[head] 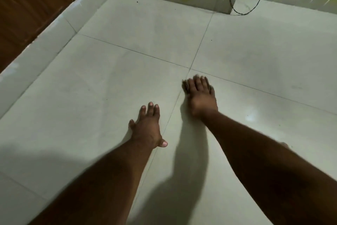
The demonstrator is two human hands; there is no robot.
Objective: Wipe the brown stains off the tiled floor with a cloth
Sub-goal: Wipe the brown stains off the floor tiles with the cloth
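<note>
Pale grey floor tiles point(127, 82) fill the view, and I see no clear brown stain on them, only a few tiny dark specks. My left hand point(147, 128) lies flat on the floor with its fingers straight, just left of a grout line, and holds nothing. My right hand point(201, 97) is further forward, blurred, palm down near the crossing of the grout lines. A small dark patch point(185, 87), possibly a cloth, peeks out at the left edge of its fingers; the rest is hidden under the hand.
A pale tiled skirting point(45, 46) runs along the left and back, with dark wood panelling point(27, 6) above it. A black cable point(240, 12) hangs down and loops on the floor at the back right corner. Shadows of my arms fall across the near tiles.
</note>
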